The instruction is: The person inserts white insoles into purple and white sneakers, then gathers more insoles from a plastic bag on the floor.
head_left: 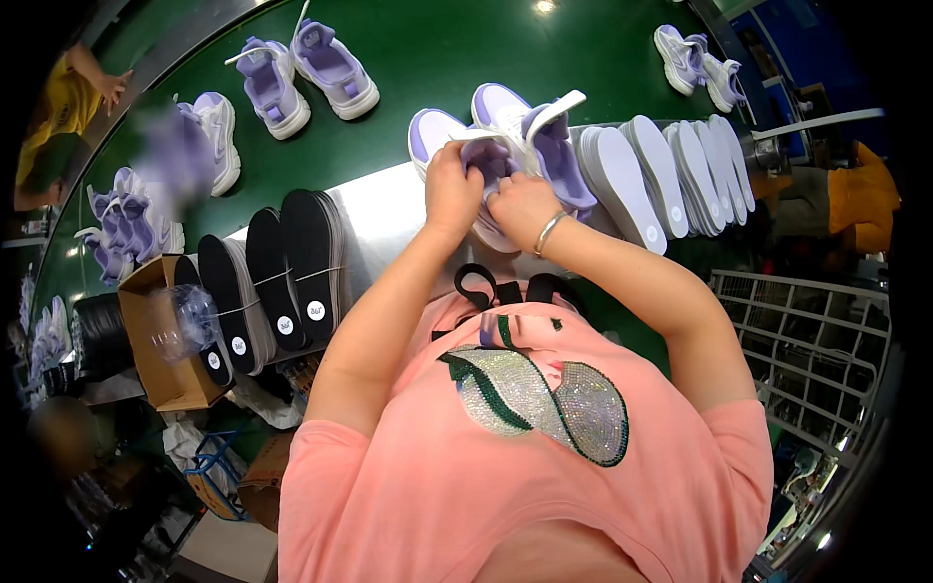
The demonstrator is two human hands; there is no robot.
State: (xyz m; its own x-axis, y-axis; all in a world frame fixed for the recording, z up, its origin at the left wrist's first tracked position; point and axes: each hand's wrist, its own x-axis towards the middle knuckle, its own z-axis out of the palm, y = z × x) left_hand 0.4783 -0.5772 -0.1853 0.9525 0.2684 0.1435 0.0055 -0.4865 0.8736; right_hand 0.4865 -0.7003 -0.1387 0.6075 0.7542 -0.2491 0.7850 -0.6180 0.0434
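On the green conveyor belt, just past the grey table edge, sits a pair of lilac-and-white sneakers with white soles, beside a row of white insoles. The left hand and right hand are both curled shut on the near shoe's purple upper. The fingertips and that shoe's opening are hidden behind the hands.

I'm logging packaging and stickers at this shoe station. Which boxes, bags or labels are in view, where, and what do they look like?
Cardboard box: lower left, brown, open-topped.
Clear plastic bag: crumpled, in the box's mouth.
Round white stickers: on the black insoles left of the left hand.
Small round stickers: on the white insoles right of the right hand.
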